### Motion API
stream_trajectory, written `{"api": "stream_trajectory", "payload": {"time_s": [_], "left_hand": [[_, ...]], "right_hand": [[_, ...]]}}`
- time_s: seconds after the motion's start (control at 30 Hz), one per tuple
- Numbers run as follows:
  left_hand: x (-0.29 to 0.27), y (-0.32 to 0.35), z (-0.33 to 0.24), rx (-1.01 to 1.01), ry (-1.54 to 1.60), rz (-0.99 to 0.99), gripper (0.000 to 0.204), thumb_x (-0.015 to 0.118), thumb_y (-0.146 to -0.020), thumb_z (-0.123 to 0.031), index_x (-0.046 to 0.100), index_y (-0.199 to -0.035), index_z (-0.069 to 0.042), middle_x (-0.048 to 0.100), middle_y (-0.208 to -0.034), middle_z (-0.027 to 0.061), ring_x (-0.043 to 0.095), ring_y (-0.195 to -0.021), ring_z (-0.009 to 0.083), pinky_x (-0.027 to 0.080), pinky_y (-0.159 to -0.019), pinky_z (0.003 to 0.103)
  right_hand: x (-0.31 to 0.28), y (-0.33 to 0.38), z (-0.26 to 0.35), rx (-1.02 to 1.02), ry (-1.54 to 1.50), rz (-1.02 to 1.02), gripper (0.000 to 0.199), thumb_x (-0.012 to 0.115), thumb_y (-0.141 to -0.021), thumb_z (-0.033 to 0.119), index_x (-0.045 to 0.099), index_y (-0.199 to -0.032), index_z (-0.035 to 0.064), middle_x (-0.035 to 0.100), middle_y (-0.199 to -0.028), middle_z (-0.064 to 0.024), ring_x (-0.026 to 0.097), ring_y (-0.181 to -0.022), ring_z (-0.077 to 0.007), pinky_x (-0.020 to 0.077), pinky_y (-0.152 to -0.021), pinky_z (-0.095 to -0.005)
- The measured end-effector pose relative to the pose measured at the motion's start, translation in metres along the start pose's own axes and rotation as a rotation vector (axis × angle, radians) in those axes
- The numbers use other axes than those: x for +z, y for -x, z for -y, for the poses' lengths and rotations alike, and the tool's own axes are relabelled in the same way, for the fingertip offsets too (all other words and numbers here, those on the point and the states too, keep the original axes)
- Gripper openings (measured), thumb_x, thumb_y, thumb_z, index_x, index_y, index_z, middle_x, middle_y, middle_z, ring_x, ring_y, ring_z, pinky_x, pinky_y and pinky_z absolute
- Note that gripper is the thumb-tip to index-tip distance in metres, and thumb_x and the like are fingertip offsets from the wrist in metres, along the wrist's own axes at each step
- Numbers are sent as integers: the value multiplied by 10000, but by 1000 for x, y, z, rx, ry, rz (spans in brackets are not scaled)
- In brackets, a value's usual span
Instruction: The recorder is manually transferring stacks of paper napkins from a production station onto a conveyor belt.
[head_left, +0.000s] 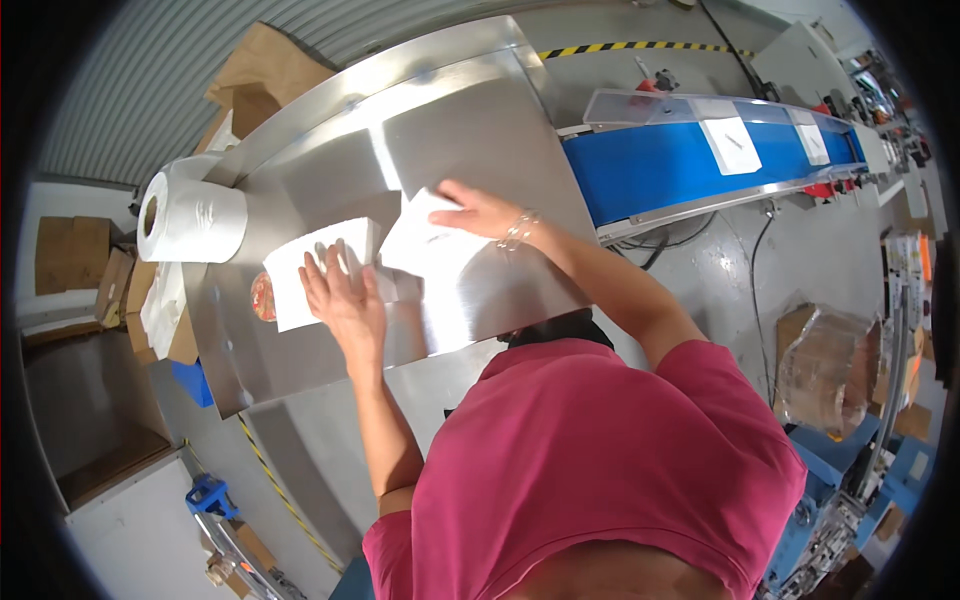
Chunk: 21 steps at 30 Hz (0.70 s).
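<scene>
A stack of white folded paper sheets (292, 285) lies on the steel table (470, 130). My left hand (345, 298) rests on it, fingers spread out flat. To the right, my right hand (475, 212) grips the right edge of a white paper pack (425, 240), with some fingers hidden behind it. This pack sits close beside the stack, and glare washes out its lower part. A round red patterned object (263, 297) shows at the stack's left edge, partly covered by it.
A large white roll (205, 220) stands at the table's left end, near cardboard boxes (165, 310). Off the table's right end runs a blue conveyor belt (640, 170), carrying white packs (731, 146) with dark marks. The table has a raised steel rim (400, 65) at the back.
</scene>
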<state>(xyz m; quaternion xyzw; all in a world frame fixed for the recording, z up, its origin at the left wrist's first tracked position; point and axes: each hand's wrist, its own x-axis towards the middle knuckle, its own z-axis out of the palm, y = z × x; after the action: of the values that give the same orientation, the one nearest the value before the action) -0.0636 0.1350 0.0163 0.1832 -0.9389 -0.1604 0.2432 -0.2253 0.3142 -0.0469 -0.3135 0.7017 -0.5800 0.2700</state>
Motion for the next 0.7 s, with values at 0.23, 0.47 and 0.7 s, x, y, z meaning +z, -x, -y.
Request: {"api": "stream_trajectory", "payload": {"time_s": [0.23, 0.47, 0.7], "left_hand": [[0, -3, 4, 20, -7, -25, 349, 599, -809, -2, 627, -1155, -43, 515, -1310, 196, 436, -1237, 407, 351, -1017, 495], [9, -2, -1, 12, -16, -84, 279, 606, -787, 6, 661, -1055, -47, 470, -1338, 201, 388, -1274, 393, 271, -1060, 511], [4, -1, -3, 32, -5, 18, 245, 634, -786, -21, 671, -1020, -88, 402, -1418, 188, 252, -1383, 382, 140, -1105, 559]], "right_hand": [[-154, 83, -76, 313, 542, -639, 509, 643, -856, 426, 590, -1078, -28, 642, -954, -229, 624, -874, -313, 482, -762, -368], [-171, 92, -38, 66, 1133, -895, 555, 771, -716, 266, 567, -1173, 24, 617, -1058, -184, 574, -964, -372, 464, -847, -424], [7, -20, 21, -206, 323, 88, 528, 736, -781, 211, 536, -1257, 101, 521, -1207, -96, 505, -1142, -266, 474, -903, -350]]}}
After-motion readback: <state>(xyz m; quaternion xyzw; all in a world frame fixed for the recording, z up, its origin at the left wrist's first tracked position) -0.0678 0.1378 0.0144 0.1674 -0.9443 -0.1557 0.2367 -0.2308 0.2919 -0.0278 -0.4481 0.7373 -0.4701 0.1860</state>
